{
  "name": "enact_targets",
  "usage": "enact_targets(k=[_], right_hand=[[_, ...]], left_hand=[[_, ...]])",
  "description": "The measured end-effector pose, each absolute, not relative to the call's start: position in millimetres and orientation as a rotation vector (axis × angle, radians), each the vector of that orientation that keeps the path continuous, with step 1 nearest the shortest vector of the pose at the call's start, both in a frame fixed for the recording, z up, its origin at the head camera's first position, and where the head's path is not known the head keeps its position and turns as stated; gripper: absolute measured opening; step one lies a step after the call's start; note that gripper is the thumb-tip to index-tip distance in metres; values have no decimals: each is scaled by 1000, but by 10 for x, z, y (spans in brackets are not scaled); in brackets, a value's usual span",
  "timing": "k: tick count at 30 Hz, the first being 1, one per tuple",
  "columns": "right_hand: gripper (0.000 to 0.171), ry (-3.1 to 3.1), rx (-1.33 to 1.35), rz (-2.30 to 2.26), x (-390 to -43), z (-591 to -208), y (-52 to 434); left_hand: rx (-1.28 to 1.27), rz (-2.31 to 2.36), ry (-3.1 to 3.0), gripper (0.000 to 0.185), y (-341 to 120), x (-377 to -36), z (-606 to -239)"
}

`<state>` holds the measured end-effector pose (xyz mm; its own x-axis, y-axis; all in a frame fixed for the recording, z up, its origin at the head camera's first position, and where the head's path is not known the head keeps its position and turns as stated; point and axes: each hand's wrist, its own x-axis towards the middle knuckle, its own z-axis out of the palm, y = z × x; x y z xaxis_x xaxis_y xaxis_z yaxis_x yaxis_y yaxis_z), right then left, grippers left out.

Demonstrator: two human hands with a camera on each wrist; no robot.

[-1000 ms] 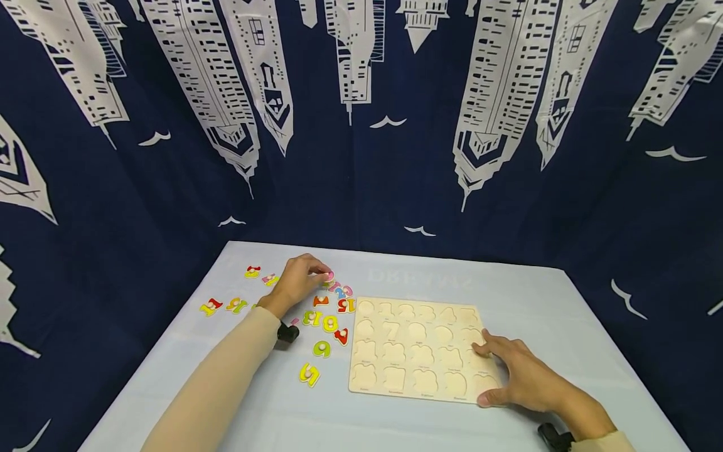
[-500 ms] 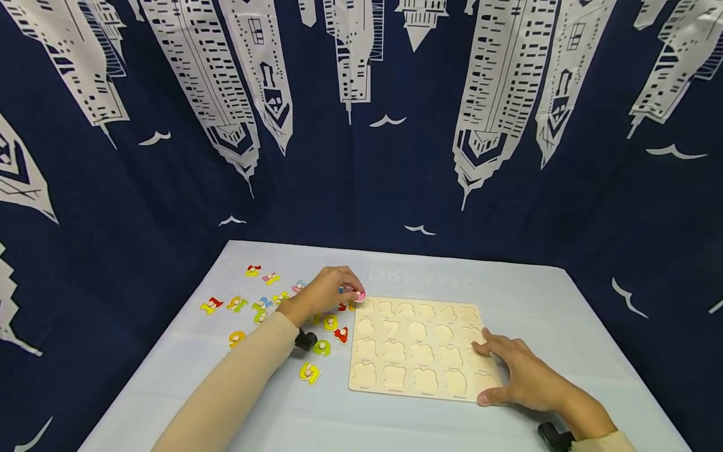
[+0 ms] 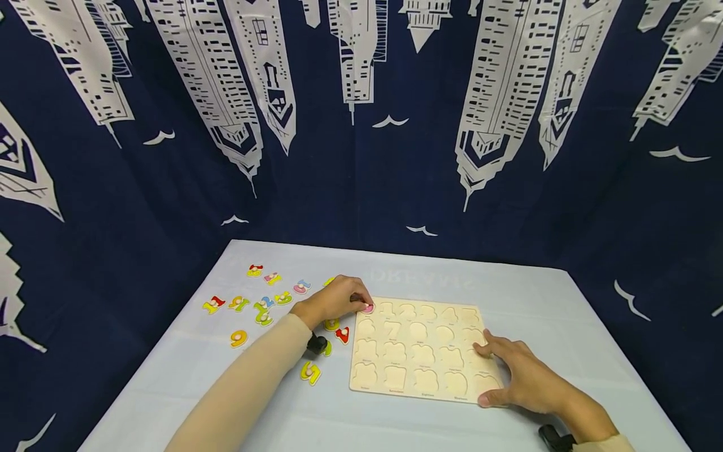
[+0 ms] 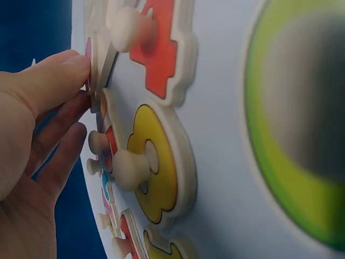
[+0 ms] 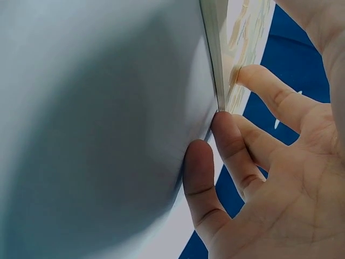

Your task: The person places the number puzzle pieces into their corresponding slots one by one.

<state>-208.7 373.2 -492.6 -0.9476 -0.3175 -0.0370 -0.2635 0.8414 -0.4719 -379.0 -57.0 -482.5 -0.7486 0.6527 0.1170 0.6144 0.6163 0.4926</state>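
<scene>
My left hand (image 3: 333,298) pinches a pink wooden puzzle piece (image 3: 368,309) over the recess at the top-left corner of the wooden number board (image 3: 404,364). In the left wrist view the piece (image 4: 89,56) appears edge-on at the thumb, touching or very near the board; whether it sits in the recess cannot be told. My right hand (image 3: 522,373) rests at the board's right edge, with a fingertip on its face and the thumb by the near corner. The right wrist view shows fairly straight fingers (image 5: 229,140) against the board's edge (image 5: 215,54).
Several knobbed number pieces lie left of the board, among them a yellow 5 (image 3: 310,373), a red piece (image 3: 342,335) and an orange piece (image 3: 238,338). A white cloth (image 3: 271,414) covers the table, and a dark blue patterned curtain (image 3: 361,182) hangs behind it.
My left hand has carried the pink piece rightward and nearer, from among the loose pieces to the board's top-left corner. My right hand and the board have stayed in place.
</scene>
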Motion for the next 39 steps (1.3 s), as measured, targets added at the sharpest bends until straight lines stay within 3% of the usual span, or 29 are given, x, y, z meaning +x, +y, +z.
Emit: enact_targets(k=[16,28,39], right_hand=[[108,2886,-464,-755,-2066,-4951,3722],[108,2901,-479,-731,-2081,-4930,3727],[108,2904,-491,-737,-2079,-4932,3732]], left_hand=[[1085,810,2756,20,-594,-3740,-4821],[932,860,2851,26,-1084,-3605,-4644],[866,831,2935,22,-1540,-3513,-4704]])
